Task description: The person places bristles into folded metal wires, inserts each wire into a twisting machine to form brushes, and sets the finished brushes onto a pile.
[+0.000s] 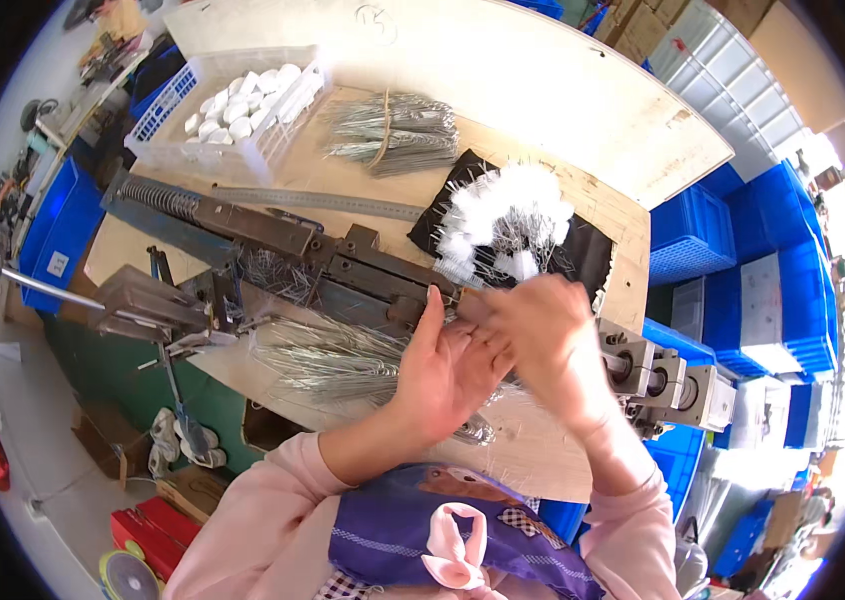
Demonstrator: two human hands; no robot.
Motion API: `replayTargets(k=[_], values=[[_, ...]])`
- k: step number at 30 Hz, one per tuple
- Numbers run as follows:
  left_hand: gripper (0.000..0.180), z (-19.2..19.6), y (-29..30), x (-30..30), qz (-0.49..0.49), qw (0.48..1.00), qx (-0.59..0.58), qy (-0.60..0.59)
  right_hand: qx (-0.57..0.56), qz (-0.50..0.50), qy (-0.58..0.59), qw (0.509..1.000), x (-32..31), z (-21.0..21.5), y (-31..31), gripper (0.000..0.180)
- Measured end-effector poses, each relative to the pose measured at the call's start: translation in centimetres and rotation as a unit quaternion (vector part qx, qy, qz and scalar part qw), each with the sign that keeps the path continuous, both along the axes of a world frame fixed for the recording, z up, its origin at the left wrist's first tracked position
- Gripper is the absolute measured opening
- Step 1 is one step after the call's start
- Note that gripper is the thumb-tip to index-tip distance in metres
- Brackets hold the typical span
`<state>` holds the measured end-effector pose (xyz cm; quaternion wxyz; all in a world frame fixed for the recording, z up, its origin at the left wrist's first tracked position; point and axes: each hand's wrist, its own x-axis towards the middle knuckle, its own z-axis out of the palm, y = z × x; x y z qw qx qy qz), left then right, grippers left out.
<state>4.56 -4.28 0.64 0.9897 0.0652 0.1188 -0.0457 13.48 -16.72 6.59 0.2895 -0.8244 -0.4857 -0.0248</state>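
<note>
My left hand (451, 372) is turned palm up beside the middle of a long dark metal machine (363, 270), thumb raised and fingers stretched out to the right. No held thing shows in its palm. Just right of it, my right hand (548, 340) is smeared by motion, its fingers bent over the fingertips of the left; whether it grips anything is hidden. Loose metal wires (328, 355) lie to the left of my left hand, in front of the machine. Behind my hands, white-tufted wire brushes (513, 210) are heaped on a black cloth (591, 258).
A clear plastic crate (198, 160) of white round pieces (243, 105) stands at the back left. Near it lie a banded wire bundle (393, 132) and a steel ruler (323, 201). Metal blocks on a shaft (658, 380) jut out at right. Blue bins (778, 290) stand beyond.
</note>
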Motion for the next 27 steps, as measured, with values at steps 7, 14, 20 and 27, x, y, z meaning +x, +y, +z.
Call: replayTargets(k=[7,14,20,27], values=[[0.068,-0.6,0.3,0.2,0.055,0.996,-0.037,-0.064,0.031,-0.023,0.024,0.999,1.8,-0.5,1.0,0.013],[0.067,-0.6,0.8,0.2,0.029,0.997,0.008,-0.069,0.013,-0.027,-0.046,0.999,1.0,0.1,0.5,0.01],[0.061,0.1,0.5,0.6,0.025,0.998,0.01,-0.064,0.046,-0.027,-0.056,0.997,0.4,0.4,0.8,0.013],[0.069,0.9,1.3,0.0,0.037,0.998,-0.002,-0.045,0.068,-0.17,0.059,0.981,-1.1,2.9,-0.4,0.016]])
